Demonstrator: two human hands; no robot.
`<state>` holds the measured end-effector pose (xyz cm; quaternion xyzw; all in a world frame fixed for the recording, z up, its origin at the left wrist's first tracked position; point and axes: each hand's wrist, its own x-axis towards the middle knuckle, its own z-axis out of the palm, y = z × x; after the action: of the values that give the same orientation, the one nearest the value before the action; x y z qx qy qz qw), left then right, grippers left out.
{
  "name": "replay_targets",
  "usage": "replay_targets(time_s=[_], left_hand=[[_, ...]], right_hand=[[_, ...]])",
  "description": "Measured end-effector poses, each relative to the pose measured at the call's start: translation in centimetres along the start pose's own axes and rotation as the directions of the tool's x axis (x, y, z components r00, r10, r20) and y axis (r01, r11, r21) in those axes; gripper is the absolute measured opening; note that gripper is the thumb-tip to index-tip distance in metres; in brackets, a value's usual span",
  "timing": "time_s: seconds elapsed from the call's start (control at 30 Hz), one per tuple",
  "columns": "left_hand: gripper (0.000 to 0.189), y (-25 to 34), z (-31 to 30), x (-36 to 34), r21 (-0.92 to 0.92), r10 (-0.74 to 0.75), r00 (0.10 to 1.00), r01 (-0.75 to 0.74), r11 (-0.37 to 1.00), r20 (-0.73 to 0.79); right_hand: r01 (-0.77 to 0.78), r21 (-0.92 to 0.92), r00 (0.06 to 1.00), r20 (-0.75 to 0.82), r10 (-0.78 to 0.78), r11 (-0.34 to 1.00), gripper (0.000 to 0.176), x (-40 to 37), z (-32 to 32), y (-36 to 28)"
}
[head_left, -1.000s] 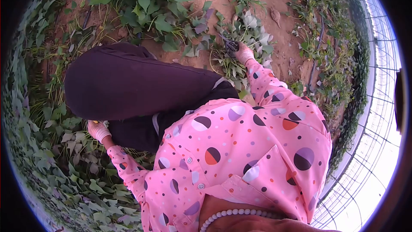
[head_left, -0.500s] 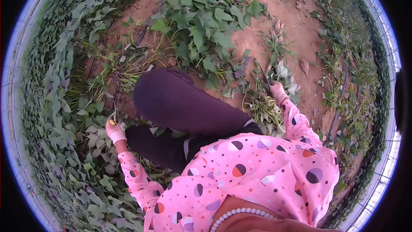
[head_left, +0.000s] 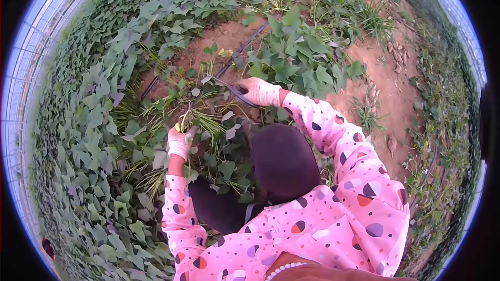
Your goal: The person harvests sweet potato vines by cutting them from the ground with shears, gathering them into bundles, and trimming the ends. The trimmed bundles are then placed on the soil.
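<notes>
The left hand's grip [head_left: 179, 144] is narrow, its fingers pinched on what looks like a thin stem [head_left: 188, 108]; the exact contact is too small to tell. The right hand's grip [head_left: 259, 92] is closed around dark-handled scissors [head_left: 241, 93], their blades reaching towards the stems between the 2 hands. Good handling would call for light tension on the stem, with the left fingers well clear of the blade line. Beyond the blades, the black hose [head_left: 241, 51] crosses bare soil [head_left: 211, 41], so the tips are best angled away from it. The knee [head_left: 285, 161] is near the right forearm, which needs elbow room.
</notes>
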<state>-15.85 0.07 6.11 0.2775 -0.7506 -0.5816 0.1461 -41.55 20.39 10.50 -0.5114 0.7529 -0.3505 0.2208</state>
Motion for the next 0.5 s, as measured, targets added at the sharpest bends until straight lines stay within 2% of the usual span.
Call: replay_targets(time_s=[0.03,0.1,0.13,0.17,0.2,0.23,0.3,0.37,0.4,0.43,0.47,0.5], left_hand=[[0.03,-0.7,0.3,0.5,0.016,-0.074,0.997,0.074,0.997,0.015],[0.029,0.5,1.1,1.8,-0.032,-0.081,0.997,0.081,0.996,-0.001],[0.028,0.1,1.2,2.8,-0.055,-0.051,0.999,0.052,0.997,0.017],[0.026,-1.2,1.2,4.2,-0.024,-0.115,0.993,0.115,0.993,0.023],[0.024,-1.4,1.5,5.7,0.008,-0.255,0.967,0.255,0.967,0.012],[0.023,-1.4,2.2,7.3,0.04,-0.389,0.921,0.388,0.921,0.0],[0.021,0.0,4.3,9.9,-0.132,-0.284,0.958,0.278,0.951,-0.034],[0.026,-3.0,7.6,14.6,-0.239,-0.4,0.909,0.417,0.877,0.118],[0.028,-3.6,9.9,16.7,-0.247,-0.446,0.884,0.468,0.849,0.14],[0.03,-4.4,12.3,18.3,-0.273,-0.376,0.924,0.38,0.884,0.07],[0.033,-1.3,13.8,19.1,-0.264,-0.574,0.795,0.606,0.75,0.195],[0.035,-4.4,16.6,20.5,-0.344,-0.475,0.862,0.507,0.79,0.18]], right_hand=[[-0.063,-0.048,0.998,0.024,0.065,0.997,0.039,2.1,-0.5,0.4],[-0.198,-0.233,0.98,-0.045,0.193,0.952,0.045,7.7,-0.8,5.1],[-0.269,-0.164,0.957,-0.154,0.244,0.949,0.046,8.9,-1.6,7.5],[-0.333,-0.09,0.918,-0.259,0.301,0.939,0.049,9.1,-2.8,10.5],[-0.563,-0.051,0.809,-0.24,0.537,0.825,0.052,8.8,-4.4,13.3],[-0.614,-0.107,0.774,-0.28,0.569,0.782,0.057,8.0,-5.0,17.9],[-0.49,-0.271,0.869,-0.225,0.441,0.829,0.057,4.4,-4.4,27.8],[-0.66,-0.005,0.749,-0.07,0.658,0.751,0.054,-0.1,-3.4,26.6],[-0.623,0.094,0.767,-0.121,0.63,0.776,0.052,-1.1,-1.9,28.5],[-0.577,0.189,0.776,-0.176,0.605,0.795,0.049,-2.1,-0.3,30.4],[-0.583,0.226,0.755,-0.207,0.623,0.781,0.046,-1.7,-1.1,25.6],[-0.603,0.229,0.739,-0.201,0.644,0.764,0.046,-1.6,-1.6,25.2]])
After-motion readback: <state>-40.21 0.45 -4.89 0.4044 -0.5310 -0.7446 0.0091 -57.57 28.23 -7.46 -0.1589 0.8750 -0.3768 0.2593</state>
